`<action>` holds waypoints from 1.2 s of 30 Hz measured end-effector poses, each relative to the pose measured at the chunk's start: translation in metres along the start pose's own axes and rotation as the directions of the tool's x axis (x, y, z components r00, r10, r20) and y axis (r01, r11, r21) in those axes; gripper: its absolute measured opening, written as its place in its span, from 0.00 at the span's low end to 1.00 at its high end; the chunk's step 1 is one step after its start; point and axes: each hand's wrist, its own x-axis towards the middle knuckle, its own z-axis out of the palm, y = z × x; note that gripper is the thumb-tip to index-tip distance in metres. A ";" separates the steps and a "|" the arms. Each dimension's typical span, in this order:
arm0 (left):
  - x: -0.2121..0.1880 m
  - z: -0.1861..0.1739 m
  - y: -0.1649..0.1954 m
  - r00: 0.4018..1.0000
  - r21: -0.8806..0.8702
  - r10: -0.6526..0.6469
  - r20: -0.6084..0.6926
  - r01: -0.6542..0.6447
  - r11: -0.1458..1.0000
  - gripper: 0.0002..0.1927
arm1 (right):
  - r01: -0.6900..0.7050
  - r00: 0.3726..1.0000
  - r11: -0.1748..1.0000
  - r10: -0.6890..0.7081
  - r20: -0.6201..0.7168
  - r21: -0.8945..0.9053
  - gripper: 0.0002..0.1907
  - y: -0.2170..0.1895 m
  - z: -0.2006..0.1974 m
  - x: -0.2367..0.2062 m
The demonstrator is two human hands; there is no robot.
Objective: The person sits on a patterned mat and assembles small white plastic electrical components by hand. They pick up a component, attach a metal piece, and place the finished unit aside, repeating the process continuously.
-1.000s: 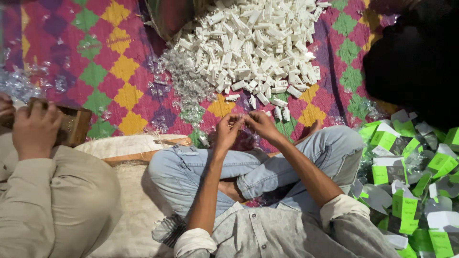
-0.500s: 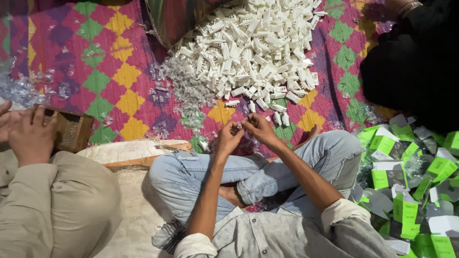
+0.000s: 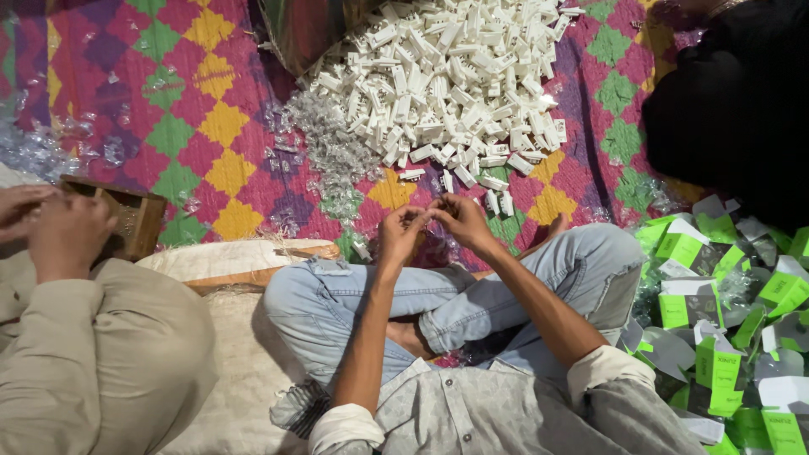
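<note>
The left hand [image 3: 400, 229] and the right hand [image 3: 462, 219] meet just above the knees. The fingers [image 3: 419, 217] of both hands are pinched together on 1 tiny clear wrapper [image 3: 431, 211]; it is too small to see well. A big pile of small white pieces [image 3: 459, 80] lies near, on the bright mat [image 3: 202, 126].

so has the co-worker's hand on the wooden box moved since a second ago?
Cannot tell for sure. The co-worker's hand sits at the wooden box as before; the head camera itself shifts, so any small move is lost.
</note>
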 end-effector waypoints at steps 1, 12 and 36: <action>0.000 -0.001 0.000 1.000 0.019 0.021 -0.002 -0.021 1.000 0.09 | -0.026 1.000 1.000 0.026 -0.016 -0.009 0.05 0.000 0.000 0.000; 0.002 -0.002 -0.020 0.981 -0.224 0.014 -0.192 -0.058 0.973 0.08 | -0.161 0.987 0.987 0.161 -0.024 0.030 0.15 -0.009 -0.003 -0.008; -0.004 -0.004 0.022 0.960 0.071 0.165 -0.224 -0.153 0.986 0.06 | 0.044 0.986 0.963 0.000 0.166 -0.266 0.10 -0.043 0.002 -0.016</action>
